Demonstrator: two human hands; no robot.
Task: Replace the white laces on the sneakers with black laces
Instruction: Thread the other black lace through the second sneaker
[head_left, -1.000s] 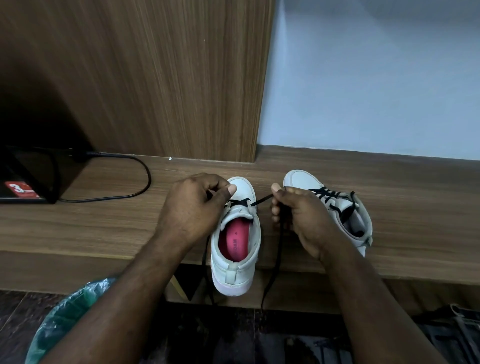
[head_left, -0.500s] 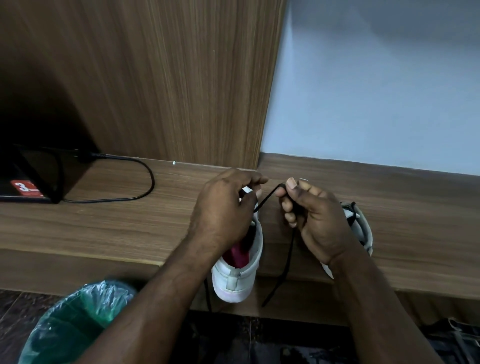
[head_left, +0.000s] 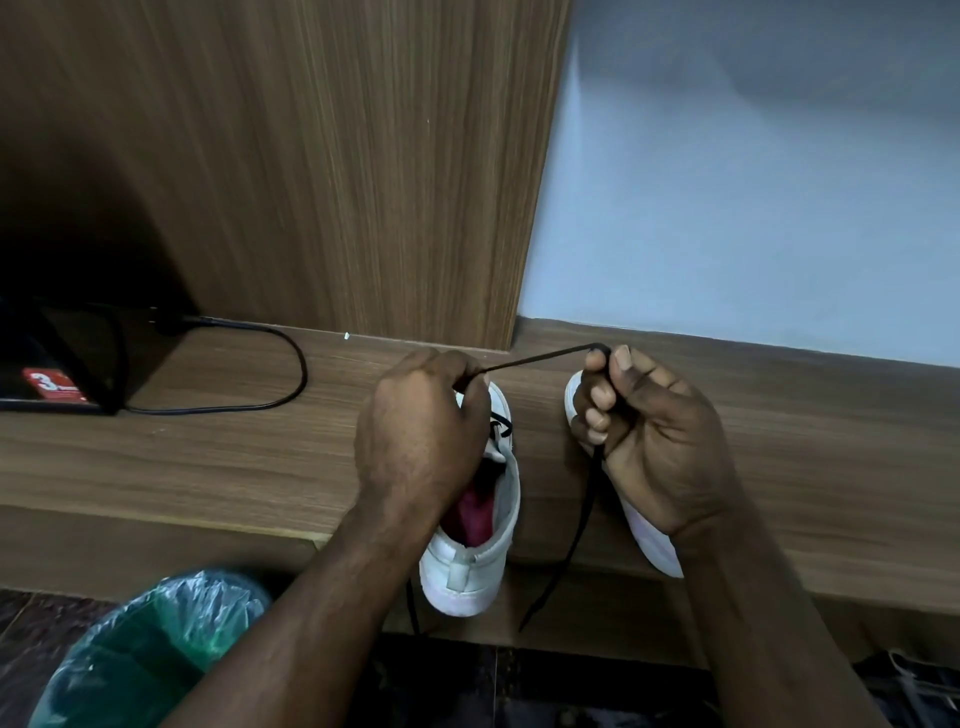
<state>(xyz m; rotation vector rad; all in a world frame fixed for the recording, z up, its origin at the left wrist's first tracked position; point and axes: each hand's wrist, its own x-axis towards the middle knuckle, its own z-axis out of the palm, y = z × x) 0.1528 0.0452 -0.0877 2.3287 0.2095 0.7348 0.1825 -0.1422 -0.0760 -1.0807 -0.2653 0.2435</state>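
Two white sneakers stand on a wooden ledge (head_left: 208, 467). The left sneaker (head_left: 478, 566) has a pink insole, and its heel juts over the ledge's front edge. My left hand (head_left: 421, 441) hovers over its tongue, fingers curled round a black lace (head_left: 540, 358). That lace runs taut to my right hand (head_left: 649, 441), which pinches it between thumb and fingers. From my right hand the lace's free end hangs down past the ledge. The right sneaker (head_left: 652, 545) is mostly hidden behind my right hand; only its toe and heel show.
A wood panel rises behind the ledge at left, a pale blue wall at right. A black device (head_left: 47, 374) with a red sticker and a black cable (head_left: 249, 405) lie at the ledge's left. A bin with a green liner (head_left: 150, 649) stands on the floor below.
My right hand has moved right and up, drawing the black lace taut away from my left hand. The camera has tilted, so the sneakers sit lower in view.
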